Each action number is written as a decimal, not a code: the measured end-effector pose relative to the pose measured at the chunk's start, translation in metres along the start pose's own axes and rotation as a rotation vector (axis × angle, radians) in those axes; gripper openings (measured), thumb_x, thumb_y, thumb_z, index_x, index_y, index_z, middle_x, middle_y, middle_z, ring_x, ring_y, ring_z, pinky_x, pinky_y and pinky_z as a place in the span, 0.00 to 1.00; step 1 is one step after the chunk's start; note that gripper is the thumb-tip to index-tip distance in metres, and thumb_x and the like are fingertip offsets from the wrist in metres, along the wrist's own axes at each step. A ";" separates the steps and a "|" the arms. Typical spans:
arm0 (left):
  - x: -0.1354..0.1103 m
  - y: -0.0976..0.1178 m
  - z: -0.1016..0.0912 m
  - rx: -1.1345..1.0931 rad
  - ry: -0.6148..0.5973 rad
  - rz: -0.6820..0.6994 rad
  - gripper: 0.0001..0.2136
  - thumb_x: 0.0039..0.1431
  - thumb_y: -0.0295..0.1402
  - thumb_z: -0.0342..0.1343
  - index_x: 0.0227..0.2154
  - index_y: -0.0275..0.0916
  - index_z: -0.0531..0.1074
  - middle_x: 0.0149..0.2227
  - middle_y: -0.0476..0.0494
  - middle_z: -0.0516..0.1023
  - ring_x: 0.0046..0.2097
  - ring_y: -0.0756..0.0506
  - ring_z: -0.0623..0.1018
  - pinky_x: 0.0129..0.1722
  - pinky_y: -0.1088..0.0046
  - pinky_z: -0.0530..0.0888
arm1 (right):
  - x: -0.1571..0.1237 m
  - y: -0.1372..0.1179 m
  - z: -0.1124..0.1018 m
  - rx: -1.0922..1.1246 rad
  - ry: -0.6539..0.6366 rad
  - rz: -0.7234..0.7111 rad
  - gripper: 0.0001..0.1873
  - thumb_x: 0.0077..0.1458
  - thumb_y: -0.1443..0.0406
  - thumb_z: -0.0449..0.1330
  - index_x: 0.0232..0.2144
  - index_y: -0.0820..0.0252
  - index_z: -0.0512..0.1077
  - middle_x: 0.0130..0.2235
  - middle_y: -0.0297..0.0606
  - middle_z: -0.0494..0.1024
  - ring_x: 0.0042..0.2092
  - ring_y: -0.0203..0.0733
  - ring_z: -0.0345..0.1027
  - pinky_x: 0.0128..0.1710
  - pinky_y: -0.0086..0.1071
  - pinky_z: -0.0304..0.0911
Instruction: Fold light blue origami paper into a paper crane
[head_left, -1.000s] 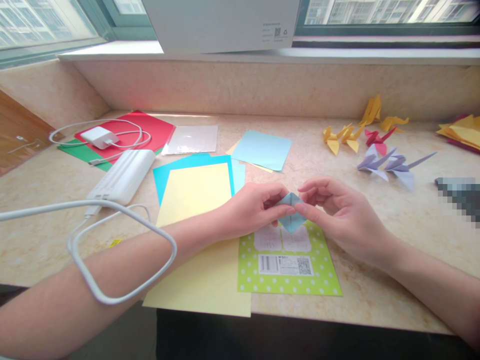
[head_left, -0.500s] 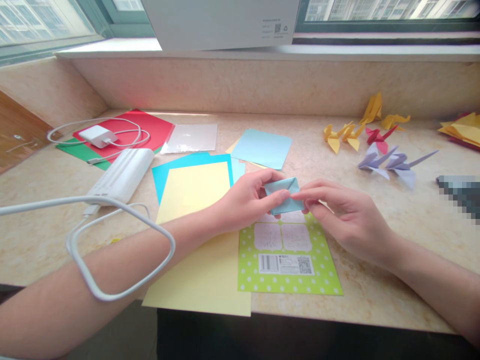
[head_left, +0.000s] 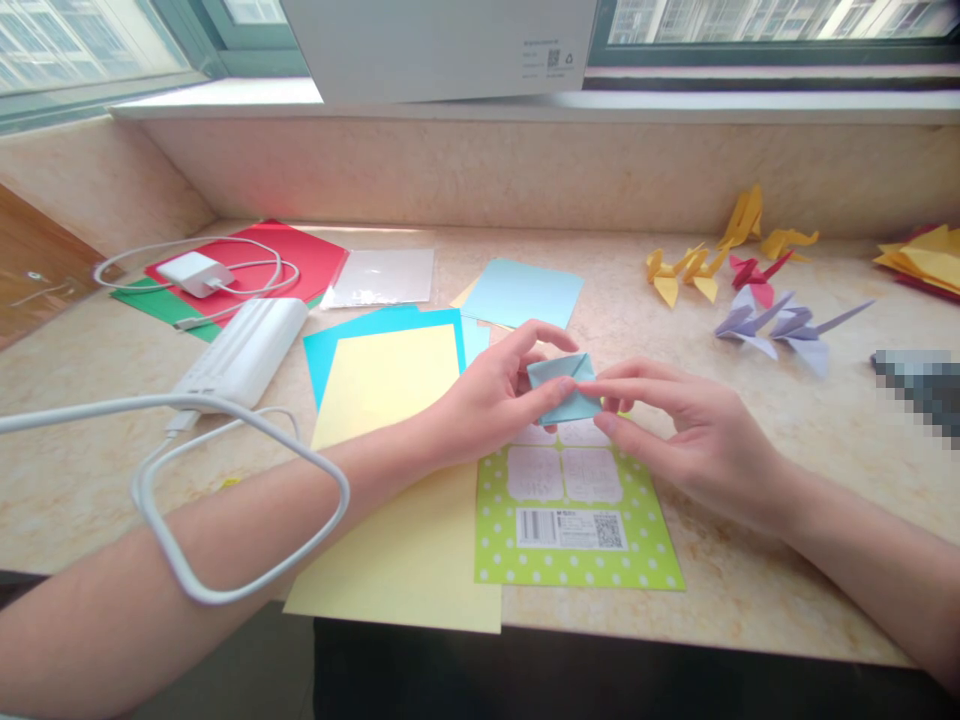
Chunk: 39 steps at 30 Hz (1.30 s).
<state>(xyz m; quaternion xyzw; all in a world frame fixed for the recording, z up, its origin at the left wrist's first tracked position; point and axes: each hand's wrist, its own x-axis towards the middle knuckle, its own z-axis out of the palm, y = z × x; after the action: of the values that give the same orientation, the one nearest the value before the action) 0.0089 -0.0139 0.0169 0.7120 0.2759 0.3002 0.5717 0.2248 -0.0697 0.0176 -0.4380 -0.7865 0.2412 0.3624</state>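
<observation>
Part of the left hand (head_left: 504,392) is hidden from us behind the folded blue paper (head_left: 556,371). We find the print on the green polka-dot card (head_left: 571,499) too small to read. The pixelated object (head_left: 919,388) at right, the yellow paper stack (head_left: 926,258) beyond it and the white cable (head_left: 45,416) at left run out of our view.

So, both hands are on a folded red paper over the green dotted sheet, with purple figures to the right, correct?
Not quite: the head view shows the folded paper is light blue, not red. Left hand and right hand are on it, over the green dotted sheet, with purple figures to the right.
</observation>
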 end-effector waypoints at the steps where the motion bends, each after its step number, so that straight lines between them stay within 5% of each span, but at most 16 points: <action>1: 0.000 0.000 0.000 0.004 -0.001 0.000 0.14 0.64 0.36 0.56 0.49 0.40 0.62 0.36 0.47 0.76 0.33 0.50 0.79 0.28 0.78 0.75 | 0.000 0.000 0.000 -0.006 0.002 0.002 0.16 0.59 0.66 0.60 0.49 0.49 0.77 0.44 0.38 0.79 0.43 0.44 0.74 0.42 0.39 0.72; 12: -0.001 0.001 0.002 0.126 -0.001 0.053 0.03 0.65 0.30 0.52 0.40 0.38 0.68 0.31 0.49 0.73 0.31 0.52 0.78 0.29 0.79 0.74 | 0.000 -0.001 0.002 -0.023 0.096 0.030 0.13 0.60 0.65 0.60 0.46 0.49 0.79 0.44 0.37 0.80 0.43 0.43 0.75 0.43 0.38 0.72; 20: 0.000 0.002 0.004 0.099 0.001 0.075 0.07 0.65 0.26 0.51 0.42 0.35 0.74 0.38 0.44 0.75 0.34 0.52 0.78 0.36 0.77 0.77 | 0.000 0.002 0.000 -0.045 0.148 0.081 0.12 0.60 0.63 0.59 0.45 0.47 0.79 0.45 0.36 0.80 0.44 0.46 0.75 0.46 0.42 0.72; 28: 0.000 0.002 0.003 0.052 0.001 0.067 0.08 0.64 0.25 0.52 0.42 0.34 0.74 0.37 0.44 0.76 0.34 0.52 0.79 0.36 0.76 0.78 | 0.001 0.002 0.000 -0.092 0.157 -0.011 0.14 0.61 0.65 0.59 0.46 0.47 0.78 0.44 0.36 0.80 0.43 0.44 0.75 0.46 0.40 0.72; 39: 0.000 0.005 0.000 0.251 0.006 0.145 0.09 0.60 0.33 0.60 0.41 0.35 0.76 0.38 0.43 0.77 0.35 0.51 0.76 0.36 0.75 0.76 | 0.000 0.001 0.001 -0.088 0.196 0.031 0.10 0.60 0.65 0.61 0.42 0.50 0.79 0.42 0.37 0.81 0.41 0.44 0.75 0.43 0.40 0.72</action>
<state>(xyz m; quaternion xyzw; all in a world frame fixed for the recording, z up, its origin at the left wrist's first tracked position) 0.0090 -0.0153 0.0215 0.7950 0.2608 0.3060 0.4543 0.2245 -0.0695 0.0159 -0.4874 -0.7501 0.1679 0.4142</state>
